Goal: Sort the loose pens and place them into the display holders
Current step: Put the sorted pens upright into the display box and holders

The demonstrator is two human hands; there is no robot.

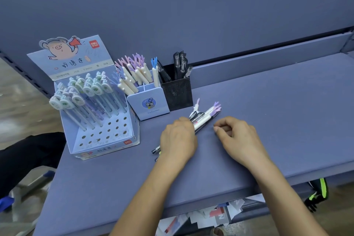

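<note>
Gripping the loose pens point(206, 119) in my left hand point(178, 138), fingers wrapped over the bundle, flat on the shelf point(277, 120). My right hand point(238, 136) rests just beside them, curled, holding nothing. Display box point(99, 120), blue holder point(148, 105) and mesh cup point(179, 92) stand behind.

The pens point(203, 120) beside the right fingers point(220, 128) are white with purple tops. The mesh cup point(179, 94) beyond them is black.
</note>
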